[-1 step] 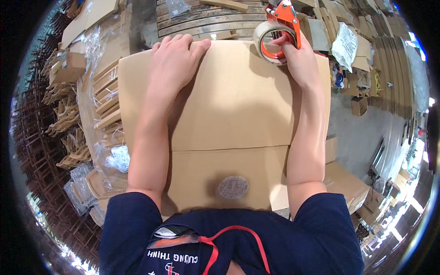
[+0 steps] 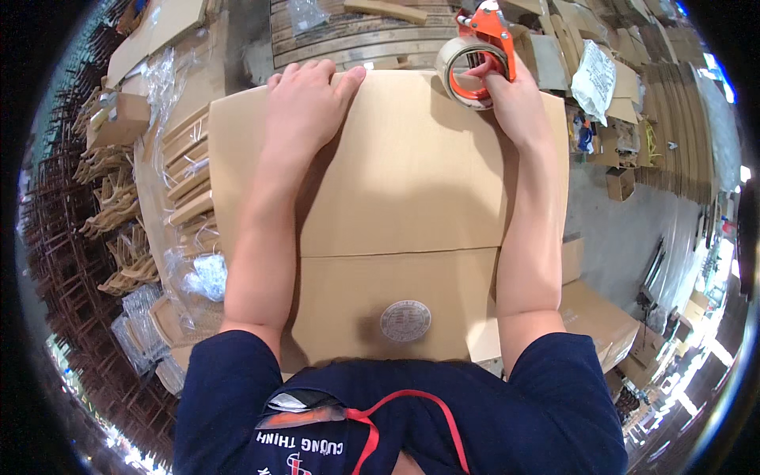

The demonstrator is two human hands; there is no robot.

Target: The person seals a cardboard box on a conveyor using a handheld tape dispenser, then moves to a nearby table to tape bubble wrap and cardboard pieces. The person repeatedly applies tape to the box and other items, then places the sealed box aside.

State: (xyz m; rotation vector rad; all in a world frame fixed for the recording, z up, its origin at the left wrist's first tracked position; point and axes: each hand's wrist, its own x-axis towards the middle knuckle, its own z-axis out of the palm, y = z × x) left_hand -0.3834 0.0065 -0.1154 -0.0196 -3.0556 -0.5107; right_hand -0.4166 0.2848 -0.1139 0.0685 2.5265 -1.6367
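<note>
A large brown cardboard box lies in front of my body, with a crease running across it and a round printed mark on its near part. My left hand rests at the box's far edge, its fingers bent over the edge and the thumb stretched along it. In my right hand is an orange tape dispenser with a roll of clear tape, held above the far right corner of the box. Part of my right hand's grip is hidden behind the roll. Both forearms stretch over the box's sides.
Beyond the box is a wooden slatted pallet. On the left are bundled wooden parts and clear plastic wrap. Stacked flat cardboard, a white bag and another carton stand to the right.
</note>
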